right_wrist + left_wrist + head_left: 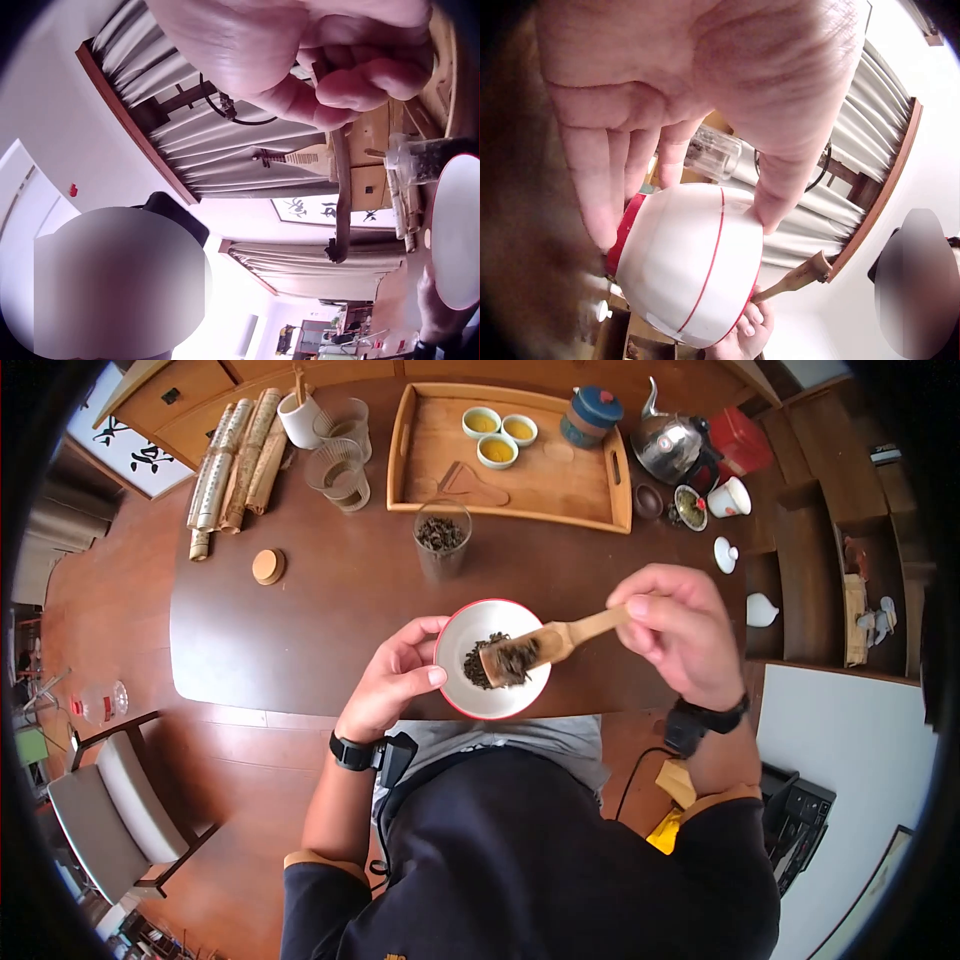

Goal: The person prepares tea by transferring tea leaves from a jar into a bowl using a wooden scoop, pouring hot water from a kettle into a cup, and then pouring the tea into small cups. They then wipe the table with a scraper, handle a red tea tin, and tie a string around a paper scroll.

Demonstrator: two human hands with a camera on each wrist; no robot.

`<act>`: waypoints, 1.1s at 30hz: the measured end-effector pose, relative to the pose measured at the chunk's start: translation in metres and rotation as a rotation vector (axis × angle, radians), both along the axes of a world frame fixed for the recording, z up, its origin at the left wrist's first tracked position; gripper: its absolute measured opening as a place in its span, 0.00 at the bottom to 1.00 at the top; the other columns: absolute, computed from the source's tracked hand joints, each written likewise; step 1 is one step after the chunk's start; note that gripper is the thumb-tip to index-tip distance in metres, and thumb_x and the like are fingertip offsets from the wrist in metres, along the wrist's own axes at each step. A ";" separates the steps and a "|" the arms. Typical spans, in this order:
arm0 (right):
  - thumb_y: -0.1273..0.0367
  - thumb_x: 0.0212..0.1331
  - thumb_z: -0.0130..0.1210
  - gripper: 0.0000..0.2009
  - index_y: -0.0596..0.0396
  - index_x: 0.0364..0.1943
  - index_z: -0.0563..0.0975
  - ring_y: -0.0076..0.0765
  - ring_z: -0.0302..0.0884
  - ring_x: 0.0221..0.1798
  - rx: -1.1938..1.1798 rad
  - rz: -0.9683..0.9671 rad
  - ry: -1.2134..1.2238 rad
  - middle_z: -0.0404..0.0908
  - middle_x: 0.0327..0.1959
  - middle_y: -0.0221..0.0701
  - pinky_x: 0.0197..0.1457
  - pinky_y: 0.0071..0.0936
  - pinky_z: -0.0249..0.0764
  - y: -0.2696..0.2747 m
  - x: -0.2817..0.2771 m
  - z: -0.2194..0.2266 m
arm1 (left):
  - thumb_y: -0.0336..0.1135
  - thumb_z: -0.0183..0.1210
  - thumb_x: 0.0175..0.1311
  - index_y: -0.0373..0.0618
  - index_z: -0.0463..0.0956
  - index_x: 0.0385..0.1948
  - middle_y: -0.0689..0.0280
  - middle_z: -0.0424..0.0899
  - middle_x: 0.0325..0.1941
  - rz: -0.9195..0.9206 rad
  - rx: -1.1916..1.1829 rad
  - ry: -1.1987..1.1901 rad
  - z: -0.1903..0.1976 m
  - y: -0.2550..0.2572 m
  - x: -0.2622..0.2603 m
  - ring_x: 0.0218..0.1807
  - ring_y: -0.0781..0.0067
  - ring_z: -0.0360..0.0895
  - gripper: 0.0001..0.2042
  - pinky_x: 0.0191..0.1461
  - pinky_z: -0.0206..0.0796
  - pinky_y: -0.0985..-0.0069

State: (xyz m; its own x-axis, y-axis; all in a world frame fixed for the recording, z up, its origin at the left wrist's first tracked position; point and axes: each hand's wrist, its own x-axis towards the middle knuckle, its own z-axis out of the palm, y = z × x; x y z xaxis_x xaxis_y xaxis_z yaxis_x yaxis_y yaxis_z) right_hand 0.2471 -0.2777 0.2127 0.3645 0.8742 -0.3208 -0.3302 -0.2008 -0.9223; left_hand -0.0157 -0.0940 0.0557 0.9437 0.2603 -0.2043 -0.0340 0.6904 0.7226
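Note:
My left hand (pixel 395 665) holds a white bowl (pixel 490 706) with a red rim at the table's near edge, thumb on one side and fingers on the other. The left wrist view shows the bowl's outside (pixel 682 262), with a red line around it and a red foot. Dark loose tea leaves (pixel 476 668) lie inside. Between thumb and fingers, my right hand (pixel 685 625) pinches the handle of a wooden tea scoop (pixel 566 641). Its broad end, loaded with more tea leaves (pixel 516 658), hangs over the bowl.
Just beyond the bowl stands a glass of dark tea leaves (pixel 442 550). A wooden tray (pixel 410 490) behind it carries small cups and a blue-lidded jar. Rolled bamboo mats (pixel 235 460) and glass pitchers (pixel 340 475) are at left; a kettle (pixel 668 448) stands at right.

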 end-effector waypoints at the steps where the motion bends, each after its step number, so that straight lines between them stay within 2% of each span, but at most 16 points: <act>1: 0.72 0.69 0.57 0.09 0.67 0.43 0.83 0.17 0.69 0.21 -0.011 0.004 -0.010 0.78 0.22 0.28 0.24 0.15 0.62 -0.001 -0.001 0.010 | 0.30 0.67 0.66 0.38 0.67 0.70 0.58 0.84 0.62 -0.006 0.000 0.004 0.006 0.000 0.000 0.60 0.69 0.82 0.31 0.67 0.74 0.67; 5: 0.73 0.64 0.58 0.09 0.66 0.40 0.84 0.16 0.66 0.16 -0.020 0.042 -0.090 0.76 0.17 0.28 0.21 0.17 0.59 -0.006 -0.006 0.048 | 0.30 0.70 0.63 0.38 0.66 0.70 0.58 0.83 0.62 -0.026 -0.055 0.022 0.024 -0.004 -0.001 0.60 0.70 0.82 0.33 0.67 0.73 0.67; 8: 0.72 0.63 0.61 0.07 0.64 0.38 0.82 0.19 0.67 0.16 -0.056 0.123 -0.095 0.77 0.19 0.29 0.23 0.20 0.60 -0.007 -0.002 0.077 | 0.27 0.70 0.61 0.37 0.65 0.71 0.57 0.83 0.63 -0.038 -0.073 0.013 0.022 -0.005 0.001 0.62 0.68 0.81 0.35 0.68 0.72 0.67; 10: 0.73 0.66 0.58 0.05 0.62 0.40 0.80 0.20 0.67 0.16 -0.035 0.184 -0.046 0.77 0.21 0.28 0.26 0.22 0.60 -0.004 0.002 0.079 | 0.26 0.70 0.61 0.37 0.64 0.71 0.56 0.82 0.64 -0.062 -0.070 0.022 0.016 -0.004 0.005 0.63 0.67 0.81 0.35 0.68 0.71 0.67; 12: 0.74 0.67 0.57 0.06 0.62 0.42 0.81 0.20 0.69 0.17 0.046 0.168 0.061 0.79 0.22 0.27 0.26 0.22 0.61 0.001 0.006 0.069 | 0.24 0.69 0.61 0.36 0.62 0.72 0.54 0.80 0.67 -0.098 -0.077 0.028 0.007 -0.002 0.009 0.65 0.66 0.80 0.36 0.70 0.71 0.65; 15: 0.75 0.67 0.56 0.07 0.63 0.45 0.81 0.20 0.73 0.20 0.076 0.171 0.106 0.81 0.23 0.28 0.27 0.22 0.63 0.010 0.018 0.054 | 0.38 0.76 0.52 0.36 0.66 0.70 0.56 0.80 0.65 -0.083 -0.108 0.211 0.008 0.000 0.020 0.65 0.66 0.79 0.42 0.71 0.70 0.66; 18: 0.76 0.67 0.55 0.08 0.63 0.47 0.81 0.21 0.76 0.21 0.093 0.256 0.088 0.81 0.23 0.28 0.28 0.21 0.65 0.020 0.037 0.042 | 0.23 0.68 0.61 0.37 0.61 0.73 0.53 0.77 0.70 -0.129 -0.140 0.094 -0.008 0.012 0.020 0.69 0.64 0.77 0.36 0.72 0.70 0.64; 26: 0.79 0.67 0.53 0.09 0.64 0.47 0.80 0.21 0.78 0.22 0.060 0.298 0.133 0.81 0.25 0.27 0.29 0.21 0.67 0.059 0.062 0.025 | 0.21 0.68 0.61 0.38 0.60 0.73 0.55 0.76 0.70 -0.171 -0.121 0.146 -0.025 0.037 0.028 0.71 0.64 0.76 0.38 0.74 0.68 0.64; 29: 0.77 0.69 0.51 0.08 0.64 0.46 0.79 0.20 0.74 0.21 0.103 0.253 0.092 0.79 0.27 0.28 0.28 0.22 0.63 0.070 0.062 0.011 | 0.20 0.68 0.61 0.39 0.59 0.74 0.56 0.76 0.71 -0.184 -0.156 0.161 -0.026 0.041 0.030 0.71 0.64 0.75 0.38 0.74 0.67 0.64; 32: 0.78 0.64 0.56 0.07 0.68 0.41 0.81 0.19 0.71 0.20 0.013 -0.016 -0.058 0.79 0.23 0.30 0.25 0.20 0.62 0.076 0.051 0.000 | 0.19 0.68 0.62 0.39 0.59 0.74 0.57 0.75 0.71 -0.159 -0.172 0.157 -0.024 0.040 0.031 0.71 0.65 0.75 0.38 0.74 0.67 0.64; 33: 0.78 0.64 0.56 0.07 0.67 0.42 0.82 0.19 0.71 0.21 -0.018 -0.044 -0.148 0.79 0.23 0.30 0.26 0.20 0.63 0.079 0.049 -0.003 | 0.19 0.67 0.62 0.39 0.59 0.74 0.57 0.75 0.71 -0.145 -0.173 0.151 -0.023 0.040 0.032 0.71 0.65 0.75 0.38 0.74 0.67 0.64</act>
State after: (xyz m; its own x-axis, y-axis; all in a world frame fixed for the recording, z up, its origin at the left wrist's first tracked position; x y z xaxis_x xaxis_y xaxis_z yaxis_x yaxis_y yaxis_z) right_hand 0.2964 -0.1983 0.2100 0.4465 0.8509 -0.2766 -0.2001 -0.2064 -0.9578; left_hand 0.0162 -0.0544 0.0322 0.9239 0.0736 -0.3756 0.1735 0.7941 0.5825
